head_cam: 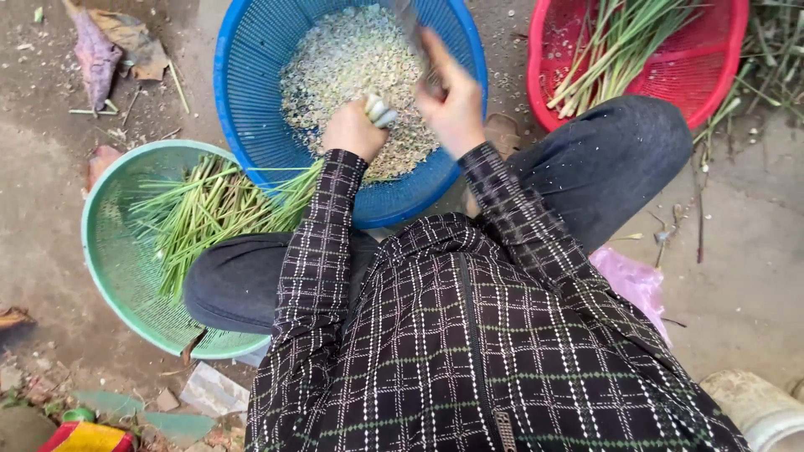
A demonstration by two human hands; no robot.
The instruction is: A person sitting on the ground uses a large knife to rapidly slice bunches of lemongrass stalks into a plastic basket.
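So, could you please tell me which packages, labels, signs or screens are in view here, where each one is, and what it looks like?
Colourful packet: bottom left corner on the ground, flat, red and yellow, partly cut off by the frame edge.
Pink plastic bag: on the ground beside the person's right leg, crumpled, pale pink, no print visible.
No signs, screens or separate labels show.

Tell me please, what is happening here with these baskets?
A person crouches over a blue basket half full of small chopped pieces. The left hand holds a bundle of stalks over it, and the right hand works a blurred blade against them. More green stalks lie in a green basket and a red basket.
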